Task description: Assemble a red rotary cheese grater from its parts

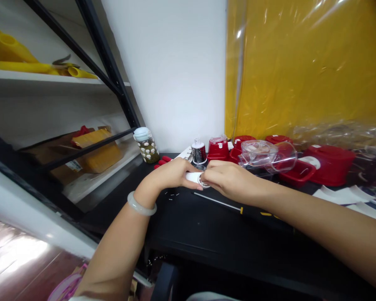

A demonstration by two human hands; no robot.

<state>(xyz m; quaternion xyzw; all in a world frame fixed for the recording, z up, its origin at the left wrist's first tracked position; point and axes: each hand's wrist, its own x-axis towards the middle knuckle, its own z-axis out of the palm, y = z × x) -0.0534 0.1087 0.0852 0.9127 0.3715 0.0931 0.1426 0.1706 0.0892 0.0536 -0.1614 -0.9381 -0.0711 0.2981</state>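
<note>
A small white cylindrical part [192, 177] lies in my left hand [174, 172], its thumb and fingers closed around it. My right hand [218, 177] is closed at the part's right end, fingertips pressed to its open rim; whether they pinch some small piece there is hidden. Below the hands, a screwdriver [219, 202] with a long thin shaft and a yellow end lies on the black table [194, 238]. Several tiny screws [171, 195] are scattered just below my left hand. Behind the hands stands a metal grater drum [199, 153] on a white base.
Red plastic housings [218, 149] and clear plastic parts [266, 154] line the back of the table. A lidded jar [146, 145] stands at the back left, near red-handled pliers [163, 161]. White curved pieces [343, 195] lie right. A black-framed shelf [113, 81] borders the left side.
</note>
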